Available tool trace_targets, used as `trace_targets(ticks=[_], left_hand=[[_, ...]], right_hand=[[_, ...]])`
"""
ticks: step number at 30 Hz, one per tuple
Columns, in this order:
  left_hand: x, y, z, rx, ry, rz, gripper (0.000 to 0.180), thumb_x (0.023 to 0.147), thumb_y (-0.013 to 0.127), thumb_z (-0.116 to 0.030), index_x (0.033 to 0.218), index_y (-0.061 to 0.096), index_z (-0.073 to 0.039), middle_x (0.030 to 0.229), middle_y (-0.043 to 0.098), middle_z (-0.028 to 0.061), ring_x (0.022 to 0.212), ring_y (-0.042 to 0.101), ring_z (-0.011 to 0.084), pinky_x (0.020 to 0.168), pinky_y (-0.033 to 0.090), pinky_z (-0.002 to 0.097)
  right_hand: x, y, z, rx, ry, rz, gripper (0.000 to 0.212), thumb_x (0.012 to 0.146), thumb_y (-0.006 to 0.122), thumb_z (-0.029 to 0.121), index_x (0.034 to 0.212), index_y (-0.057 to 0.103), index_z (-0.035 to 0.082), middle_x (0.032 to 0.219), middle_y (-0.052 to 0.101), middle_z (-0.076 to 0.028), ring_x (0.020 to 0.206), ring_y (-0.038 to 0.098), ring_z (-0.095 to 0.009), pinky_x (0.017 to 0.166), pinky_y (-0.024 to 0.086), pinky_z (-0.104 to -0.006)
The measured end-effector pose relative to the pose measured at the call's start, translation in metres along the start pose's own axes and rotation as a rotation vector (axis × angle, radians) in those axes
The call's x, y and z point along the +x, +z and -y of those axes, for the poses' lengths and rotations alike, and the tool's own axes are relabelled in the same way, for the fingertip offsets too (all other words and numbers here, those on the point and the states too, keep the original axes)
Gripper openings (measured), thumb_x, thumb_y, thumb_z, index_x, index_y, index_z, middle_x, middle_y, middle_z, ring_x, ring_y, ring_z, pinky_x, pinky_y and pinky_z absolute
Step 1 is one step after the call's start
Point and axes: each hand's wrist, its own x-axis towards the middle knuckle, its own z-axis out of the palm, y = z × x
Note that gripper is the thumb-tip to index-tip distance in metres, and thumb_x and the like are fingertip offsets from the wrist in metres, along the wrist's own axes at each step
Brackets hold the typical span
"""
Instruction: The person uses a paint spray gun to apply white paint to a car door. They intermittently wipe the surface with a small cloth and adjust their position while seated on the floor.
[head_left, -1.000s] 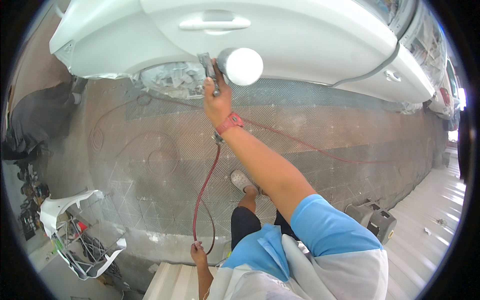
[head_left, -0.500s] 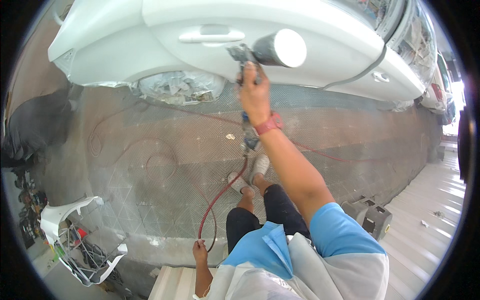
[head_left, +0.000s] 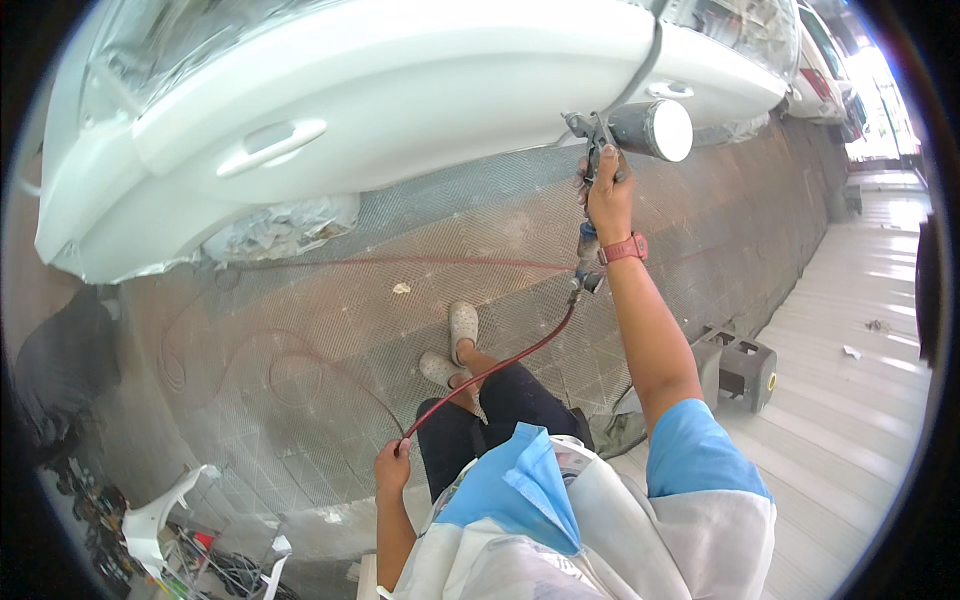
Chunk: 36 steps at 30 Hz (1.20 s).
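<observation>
Over the last second the right hand [head_left: 606, 195] has carried the spray gun [head_left: 600, 140] from the front door with its handle, past the seam, to the rear door of the white car [head_left: 400, 90]; the gun's pale round cup [head_left: 660, 130] now sits just under the dark masked strip between the doors, so by the look of it the pass is travelling along the car's side and the front panel is already behind it. The right hand is wrapped tight around the gun's grip, arm stretched out, a red wristband at the wrist. The left hand [head_left: 392, 465] has stayed low by the knee, closed on the red air hose [head_left: 500, 365], which runs taut up to the gun's base, while more of that hose lies in loose loops on the grated floor [head_left: 330, 330]. The feet have shifted too, with the pale shoes [head_left: 452, 345] now under the rear half of the car. As for packages and signs, little shows: crumpled masking paper [head_left: 280, 228] fills the wheel arch at left, a dark boxy unit with a yellow round face [head_left: 745, 365] stands on the floor at right, and no label can be made out
</observation>
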Motion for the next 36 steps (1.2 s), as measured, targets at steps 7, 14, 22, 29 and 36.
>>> trace_targets(ticks=[7,14,22,29,36], left_hand=[[0.004,-0.015,-0.081,0.052,0.067,0.028,0.039,0.104,0.067,-0.041,0.112,0.075,-0.004,0.097,0.075,0.0225,0.092,0.073,0.0418,0.084,0.055,0.0476],[0.012,-0.015,-0.088,-0.04,0.1,0.041,0.038,0.105,0.065,-0.04,0.112,0.076,-0.005,0.098,0.075,0.0222,0.093,0.073,0.0418,0.084,0.055,0.0478],[0.011,-0.028,-0.009,-0.119,-0.011,0.059,0.036,0.107,0.062,-0.039,0.112,0.077,-0.006,0.099,0.076,0.021,0.093,0.072,0.0405,0.085,0.054,0.0487],[-0.02,-0.057,0.098,-0.145,-0.081,-0.113,0.037,0.108,0.062,-0.036,0.11,0.076,-0.002,0.097,0.075,0.021,0.092,0.072,0.0373,0.084,0.053,0.0456],[-0.052,-0.082,0.197,-0.113,-0.107,-0.226,0.036,0.107,0.064,-0.034,0.109,0.077,-0.001,0.095,0.075,0.0221,0.091,0.071,0.0352,0.084,0.053,0.0444]], right_hand=[[0.076,-0.073,-0.031,-0.027,0.028,-0.108,0.058,0.114,0.044,0.054,0.097,0.066,0.003,0.077,0.064,-0.002,0.058,0.06,-0.009,0.046,0.044,-0.0252],[0.124,-0.102,-0.011,-0.053,0.009,-0.278,0.06,0.113,0.047,0.054,0.102,0.064,-0.002,0.075,0.065,-0.005,0.053,0.058,-0.013,0.043,0.046,-0.0293],[0.063,-0.037,0.049,-0.041,0.104,-0.147,0.057,0.114,0.046,0.053,0.109,0.065,0.0,0.08,0.067,-0.004,0.06,0.061,-0.01,0.046,0.049,-0.0255],[-0.047,0.102,0.101,0.145,0.103,0.177,0.05,0.114,0.049,0.049,0.116,0.065,0.002,0.077,0.062,-0.001,0.059,0.059,-0.007,0.044,0.046,-0.0231],[-0.133,0.246,0.14,0.236,0.041,0.317,0.058,0.112,0.058,0.042,0.143,0.061,-0.007,0.075,0.065,-0.007,0.063,0.057,-0.012,0.06,0.049,-0.0334]])
